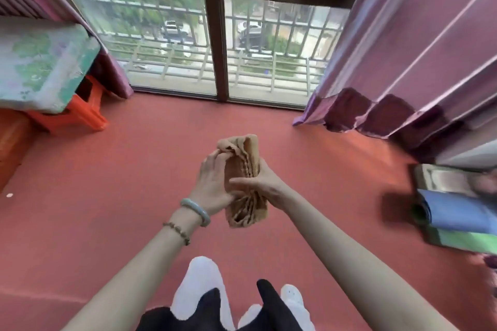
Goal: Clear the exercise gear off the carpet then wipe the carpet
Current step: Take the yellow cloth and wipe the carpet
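Note:
A tan folded cloth [243, 158] is held upright in front of me, above the red carpet [134, 169]. My right hand [262, 187] grips its middle from the right side. My left hand [212, 183], with a pale bangle and a bead bracelet on the wrist, presses against the cloth's left side and pinches its upper folds. At the right edge of the carpet lie a rolled blue mat [457, 212] and a green mat [465, 242], stacked beside the wall.
A large window with bars [215, 35] faces me. Purple curtains [403, 62] hang on the right and at the far left. An orange plastic stool [80, 113] stands under a patterned table [40, 62] on the left. My white shoes [199, 290] stand on the carpet.

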Motion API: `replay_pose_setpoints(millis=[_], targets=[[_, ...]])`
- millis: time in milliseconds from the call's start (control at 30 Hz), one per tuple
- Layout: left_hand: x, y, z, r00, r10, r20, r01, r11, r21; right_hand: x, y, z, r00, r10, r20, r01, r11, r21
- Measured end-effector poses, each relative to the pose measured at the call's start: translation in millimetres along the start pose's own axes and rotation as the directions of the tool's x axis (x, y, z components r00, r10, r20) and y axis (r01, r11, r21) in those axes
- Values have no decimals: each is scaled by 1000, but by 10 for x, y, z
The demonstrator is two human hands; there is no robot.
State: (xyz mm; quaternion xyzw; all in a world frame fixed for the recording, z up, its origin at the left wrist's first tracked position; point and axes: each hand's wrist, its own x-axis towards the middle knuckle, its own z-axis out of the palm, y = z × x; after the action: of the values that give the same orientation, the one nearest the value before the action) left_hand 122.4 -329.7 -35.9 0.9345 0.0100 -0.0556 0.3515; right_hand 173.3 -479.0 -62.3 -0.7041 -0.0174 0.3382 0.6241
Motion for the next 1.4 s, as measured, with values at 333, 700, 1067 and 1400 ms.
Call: replay_pose_setpoints(millis=[333,700,1067,1400], targets=[[-364,1501,1399,995,77,-70,-71,994,87,-1180,512,-1558,996,83,-33,-83,996,-10],[-858,1936,1710,952,146,268,-192,969,153,-2185,784,-1869,982,119,-149,-114,993,41],[-1354,2395,2255,978,105,181,-139,974,181,-2873,1157,-2134,1000,13,-23,-15,998,-57],[-1182,3315,3745,987,-54,153,39,994,98,-3095,1889,-3651,997,69,-40,-75,983,-169]])
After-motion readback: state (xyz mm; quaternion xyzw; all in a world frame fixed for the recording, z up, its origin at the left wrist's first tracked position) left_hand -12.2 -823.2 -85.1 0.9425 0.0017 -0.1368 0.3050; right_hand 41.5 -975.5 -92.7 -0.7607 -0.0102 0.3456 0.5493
